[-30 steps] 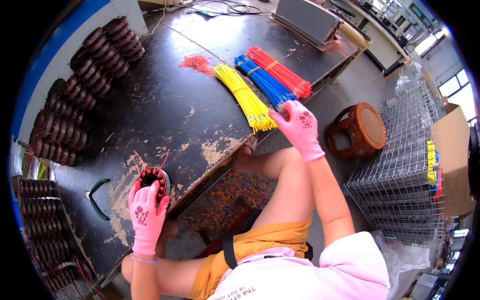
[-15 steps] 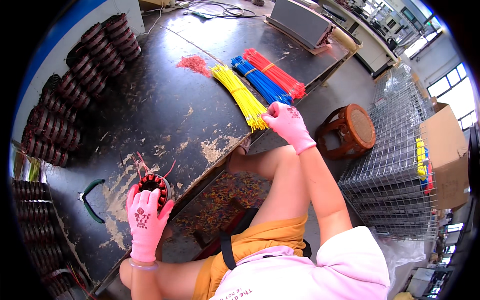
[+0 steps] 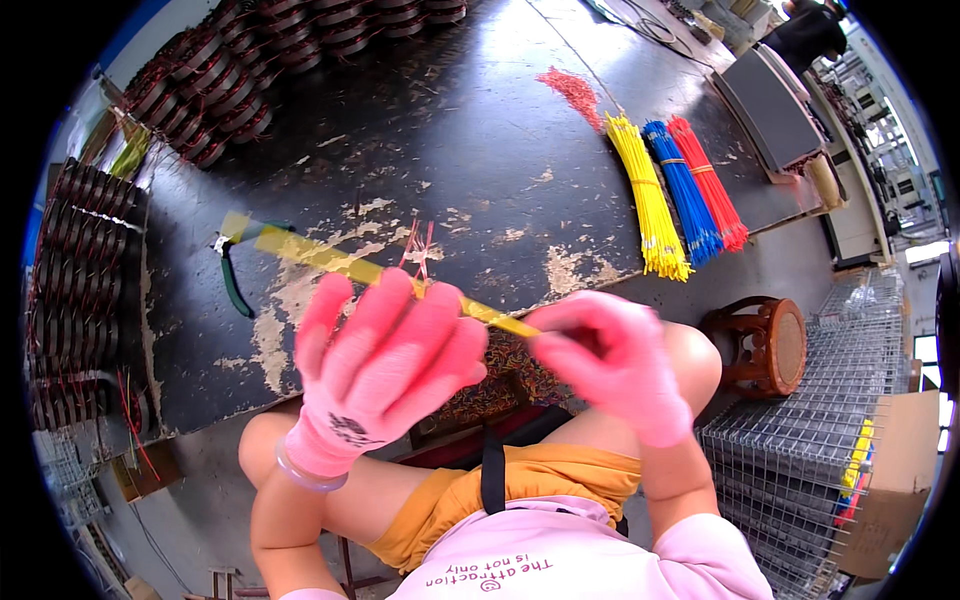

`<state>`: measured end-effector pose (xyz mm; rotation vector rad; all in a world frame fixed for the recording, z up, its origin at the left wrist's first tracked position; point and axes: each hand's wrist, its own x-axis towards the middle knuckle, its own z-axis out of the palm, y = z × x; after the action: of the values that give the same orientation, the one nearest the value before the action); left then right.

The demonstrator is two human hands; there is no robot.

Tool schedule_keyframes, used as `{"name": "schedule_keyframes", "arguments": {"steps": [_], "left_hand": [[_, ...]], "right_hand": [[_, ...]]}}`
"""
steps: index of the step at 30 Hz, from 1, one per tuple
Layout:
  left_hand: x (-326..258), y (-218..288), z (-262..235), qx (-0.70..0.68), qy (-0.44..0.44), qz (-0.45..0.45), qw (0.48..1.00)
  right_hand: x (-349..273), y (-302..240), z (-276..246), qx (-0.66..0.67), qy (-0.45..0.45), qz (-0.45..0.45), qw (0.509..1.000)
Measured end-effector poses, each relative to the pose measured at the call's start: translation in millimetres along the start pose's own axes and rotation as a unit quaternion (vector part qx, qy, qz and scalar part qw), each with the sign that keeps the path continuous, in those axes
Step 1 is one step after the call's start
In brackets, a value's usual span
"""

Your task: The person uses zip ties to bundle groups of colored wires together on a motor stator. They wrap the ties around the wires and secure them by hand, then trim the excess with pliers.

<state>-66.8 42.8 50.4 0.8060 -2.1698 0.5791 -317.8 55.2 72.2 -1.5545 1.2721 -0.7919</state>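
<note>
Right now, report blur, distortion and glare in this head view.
Head view: the yellow tube between the left hand and right hand is motion-blurred and streaked; both hands are soft. The worktable edges bend toward the black fisheye rim. Windows at upper right are overexposed.

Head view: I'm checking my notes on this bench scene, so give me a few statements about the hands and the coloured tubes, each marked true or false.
1. Both hands wear pink gloves. True: the left hand and the right hand are both gloved in pink.
2. The right hand pinches a blue tube. False: it pinches one end of a yellow tube, which runs up and left past the left hand.
3. Three tube bundles lie side by side on the table. True: yellow bundle, blue bundle, red bundle.
4. The green-handled pliers are in the left hand. False: they lie on the table, left of that hand.
</note>
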Motion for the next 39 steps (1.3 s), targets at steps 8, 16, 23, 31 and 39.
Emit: {"name": "schedule_keyframes", "arguments": {"steps": [8,16,23,31,39], "left_hand": [[-20.8,-14.3,17.8,-0.108,-0.116,-0.201,0.967],[-44.6,-7.5,58.2,-0.225,-0.19,-0.363,0.884],[-56.2,-13.6,58.0,-0.219,-0.217,-0.343,0.887],[-45.0,-4.9,62.8,-0.258,-0.161,-0.365,0.88],[-53.1,-3.1,70.8,-0.246,-0.129,-0.365,0.889]], "right_hand": [[41.7,20.2,22.9,-0.122,0.032,-0.109,0.986],[46.5,66.1,56.8,-0.406,-0.017,-0.235,0.883],[39.2,92.2,70.4,-0.279,-0.007,-0.203,0.938],[128.6,64.7,38.9,0.049,-0.244,0.146,0.957],[137.8,89.2,50.4,0.194,-0.258,0.197,0.926]]}}
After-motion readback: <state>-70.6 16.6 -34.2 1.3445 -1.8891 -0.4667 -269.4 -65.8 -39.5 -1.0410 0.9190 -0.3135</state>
